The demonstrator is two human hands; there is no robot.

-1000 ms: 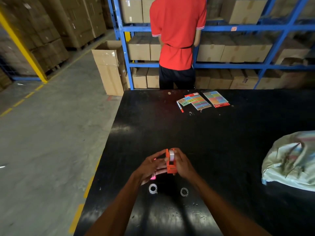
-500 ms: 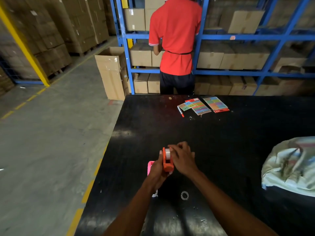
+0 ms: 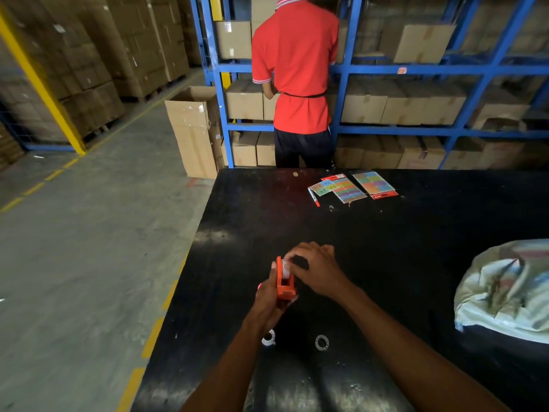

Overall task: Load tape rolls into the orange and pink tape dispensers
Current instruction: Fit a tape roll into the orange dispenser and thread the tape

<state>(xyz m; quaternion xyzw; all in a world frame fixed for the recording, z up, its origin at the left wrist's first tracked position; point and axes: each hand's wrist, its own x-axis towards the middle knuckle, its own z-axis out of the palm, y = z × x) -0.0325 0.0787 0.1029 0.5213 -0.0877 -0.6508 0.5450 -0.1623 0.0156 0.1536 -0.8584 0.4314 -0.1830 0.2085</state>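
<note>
A: Where's the orange dispenser (image 3: 284, 282)?

B: Above the bench (image 3: 386, 239), left hand (image 3: 269, 301) wrapped round its base. Right hand (image 3: 315, 270) fingers (image 3: 292, 260) pinch the roll (image 3: 285, 267) into its cradle.

A: Handling?

B: Probably light, stiff plastic; grip the sides. The roll's likely slick, so hold its edges.

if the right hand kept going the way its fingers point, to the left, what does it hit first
The tape roll seated in the orange dispenser: the right hand already has its fingertips on it, with the left hand gripping the dispenser just beyond. Depth is unclear.
</note>
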